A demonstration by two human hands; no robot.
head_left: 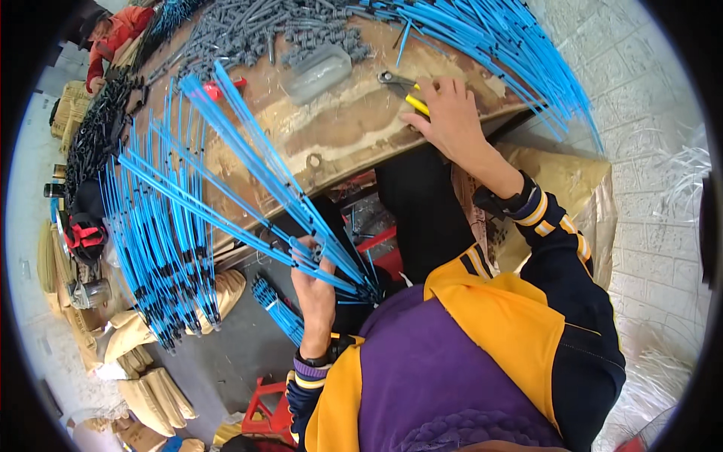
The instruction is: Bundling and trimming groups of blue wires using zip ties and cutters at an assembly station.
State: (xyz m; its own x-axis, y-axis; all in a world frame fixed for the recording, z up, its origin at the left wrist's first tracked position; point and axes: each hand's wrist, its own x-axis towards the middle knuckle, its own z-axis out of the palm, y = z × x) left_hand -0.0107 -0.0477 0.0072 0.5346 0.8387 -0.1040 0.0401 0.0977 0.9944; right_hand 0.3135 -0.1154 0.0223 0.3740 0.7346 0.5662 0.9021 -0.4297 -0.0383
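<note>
Single head-worn fisheye view, looking steeply down from above the person's chest onto a worn wooden bench point(339, 128). The fingers of the right hand point(448, 120) lie up-frame, the left hand point(315, 290) nearer the lens at centre. Straight edges bow toward the dark circular rim. No second view.

Worn wooden bench point(354, 132) carries blue rods point(482, 30), grey fittings point(256, 34), yellow-handled pliers point(403, 89)

Glossy blue plastic rods point(248, 162) lie on the bench point(346, 135) of worn, stained, rough wood; pliers point(403, 89) are dull metal with yellow plastic grips.
</note>
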